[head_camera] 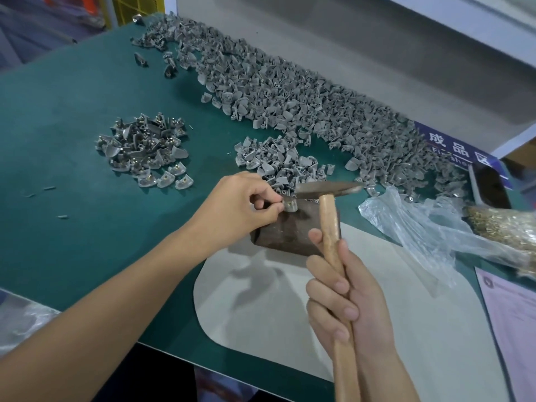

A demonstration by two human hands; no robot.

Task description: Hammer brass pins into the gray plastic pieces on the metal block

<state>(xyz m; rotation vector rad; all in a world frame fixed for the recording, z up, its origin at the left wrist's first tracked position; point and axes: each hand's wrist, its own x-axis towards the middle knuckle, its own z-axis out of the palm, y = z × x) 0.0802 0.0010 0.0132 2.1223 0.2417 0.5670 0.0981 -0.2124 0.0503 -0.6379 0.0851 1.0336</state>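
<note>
Two of my left fingertips (275, 203), thumb and forefinger, pinch one gray plastic piece (290, 205) at the far left corner of the metal block (293, 230), the other fingers curled loosely behind them. One brass pin (289, 202) shows as a small yellow spot in the piece's upper face; I cannot tell which way it points. My left hand (240, 203) lies knuckles up, wrist low on the green mat (87, 111), forearm running back toward the near left.

My right hand (345, 297) is wrapped tight round the wooden handle of the hammer (329, 195), four fingers stacked on the left side of the shaft. That handle's long axis runs almost straight away from me, tilted a little to the left at the far end. Its steel head lies crosswise, flat face to the left just beside the held piece, tapered end pointing right.

One block sits half on the mat and half on a pale board (290, 300). Beyond it lie three groups of gray pieces, too many to count: a small heap with brass fitted (145, 149) to the left, a small heap of bare ones (275, 161) just behind the block, and a long drift (290, 97) along the wall. One clear bag of loose brass pins (499, 224) rests at the right.
</note>
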